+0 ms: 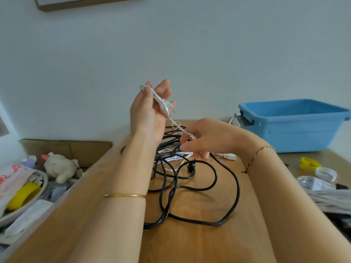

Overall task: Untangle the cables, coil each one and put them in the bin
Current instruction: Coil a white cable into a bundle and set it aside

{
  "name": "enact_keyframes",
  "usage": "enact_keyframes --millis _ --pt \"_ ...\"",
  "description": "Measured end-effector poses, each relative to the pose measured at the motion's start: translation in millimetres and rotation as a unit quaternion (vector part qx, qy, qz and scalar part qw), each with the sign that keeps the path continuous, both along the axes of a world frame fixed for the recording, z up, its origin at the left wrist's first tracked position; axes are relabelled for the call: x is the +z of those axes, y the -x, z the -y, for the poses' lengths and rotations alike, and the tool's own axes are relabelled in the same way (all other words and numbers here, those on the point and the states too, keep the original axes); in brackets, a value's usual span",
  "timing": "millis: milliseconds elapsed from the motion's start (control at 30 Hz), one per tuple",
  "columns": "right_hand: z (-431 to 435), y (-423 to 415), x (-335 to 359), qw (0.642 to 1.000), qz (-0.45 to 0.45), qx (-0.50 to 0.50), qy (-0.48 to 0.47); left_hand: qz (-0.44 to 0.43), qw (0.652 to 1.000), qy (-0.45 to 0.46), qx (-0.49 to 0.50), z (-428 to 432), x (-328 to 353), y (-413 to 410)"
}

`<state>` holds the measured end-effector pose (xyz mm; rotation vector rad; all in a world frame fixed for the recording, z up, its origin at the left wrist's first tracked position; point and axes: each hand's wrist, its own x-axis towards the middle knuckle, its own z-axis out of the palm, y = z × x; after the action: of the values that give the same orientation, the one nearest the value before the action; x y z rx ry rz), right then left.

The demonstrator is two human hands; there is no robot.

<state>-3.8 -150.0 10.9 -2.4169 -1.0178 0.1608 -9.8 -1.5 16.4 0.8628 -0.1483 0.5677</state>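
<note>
Black cable (191,166) near, sprawled uncoiled; winds white cable (176,126) round left hand (148,112) holding its plug, pinches strand with right hand (207,137); far-right blue bin (294,130) contents unseen

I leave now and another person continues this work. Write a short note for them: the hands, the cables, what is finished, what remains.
Left hand: raised, holds the thin white cable wound over its fingers, plug at the hand.
Right hand: pinches the same cable lower down.
Thick black cable: loose, tangled with white strands on the wooden table.
Blue plastic bin: back right on the table; no cable visible inside.
Done: white coil begun. Left: finish it, free and coil the black one, bin both.
</note>
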Motion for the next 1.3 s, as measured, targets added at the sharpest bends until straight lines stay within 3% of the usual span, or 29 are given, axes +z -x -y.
enact_keyframes --millis 67,133,267,500,667,833,933,1000,1167,1300 --pt "-1 1 0 1.000 0.015 0.000 0.005 -0.012 0.988 -0.105 0.114 -4 -4 1" --pt "-4 4 1 0.999 0.045 -0.004 -0.024 -0.015 0.941 -0.254 0.224 -7 -10 3" --pt "-6 4 9 0.980 0.146 -0.025 -0.129 -0.042 0.846 -0.461 0.265 -3 -13 5" --pt "9 -13 10 0.923 0.249 -0.091 -0.277 -0.066 0.788 -0.581 0.194 9 3 17" --pt "13 -17 9 0.907 0.234 -0.136 -0.321 -0.097 0.751 -0.626 0.184 8 4 20" --pt "17 -22 4 0.896 0.189 -0.184 -0.359 -0.105 0.764 -0.632 0.070 13 3 25" --pt "15 -22 4 0.889 0.198 -0.189 -0.368 -0.084 0.726 -0.680 0.050 17 4 27" --pt "13 -21 4 0.890 0.203 -0.184 -0.364 -0.092 0.721 -0.686 0.049 17 3 25" --pt "11 -30 -3 0.904 0.222 -0.190 -0.311 -0.134 0.772 -0.617 0.076 8 1 20" --pt "28 -44 -12 0.867 0.217 -0.318 -0.317 -0.147 0.803 -0.562 0.133 10 0 16"
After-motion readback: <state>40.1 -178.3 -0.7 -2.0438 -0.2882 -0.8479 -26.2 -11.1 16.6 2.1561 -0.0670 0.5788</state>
